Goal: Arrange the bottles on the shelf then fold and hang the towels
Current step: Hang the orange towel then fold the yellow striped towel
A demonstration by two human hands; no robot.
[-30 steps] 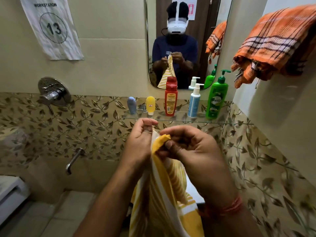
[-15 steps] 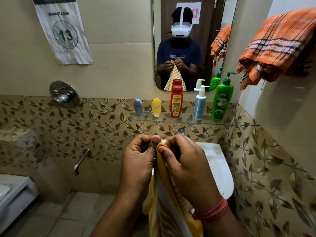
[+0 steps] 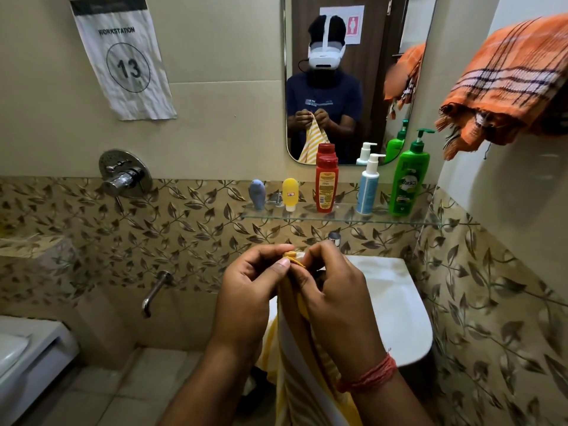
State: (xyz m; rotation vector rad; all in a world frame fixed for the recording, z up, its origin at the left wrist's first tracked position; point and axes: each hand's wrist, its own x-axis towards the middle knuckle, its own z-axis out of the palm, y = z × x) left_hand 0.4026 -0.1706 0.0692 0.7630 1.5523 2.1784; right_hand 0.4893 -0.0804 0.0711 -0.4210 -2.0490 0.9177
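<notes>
Yellow-and-white striped towel [image 3: 302, 373]: soft woven cloth, lower centre of frame, hanging in long folds below both hands; top edge bunched into a small yellow wad between the fingertips. Left hand [image 3: 249, 290]: fingers curled, thumb and forefinger pinching the wad from the left. Right hand [image 3: 335, 293]: fingers curled, pinching the same edge from the right; red thread band on the wrist. Glass shelf [image 3: 445, 222]: clear flat pane, right of centre, above the hands. On it, left to right, all upright: grey-blue tube [image 3: 257, 194], yellow tube [image 3: 290, 194], red bottle [image 3: 326, 186], pale blue pump bottle [image 3: 368, 187], green pump bottle [image 3: 408, 179]. Orange checked towel [image 3: 510, 84]: fringed, draped, upper right
</notes>
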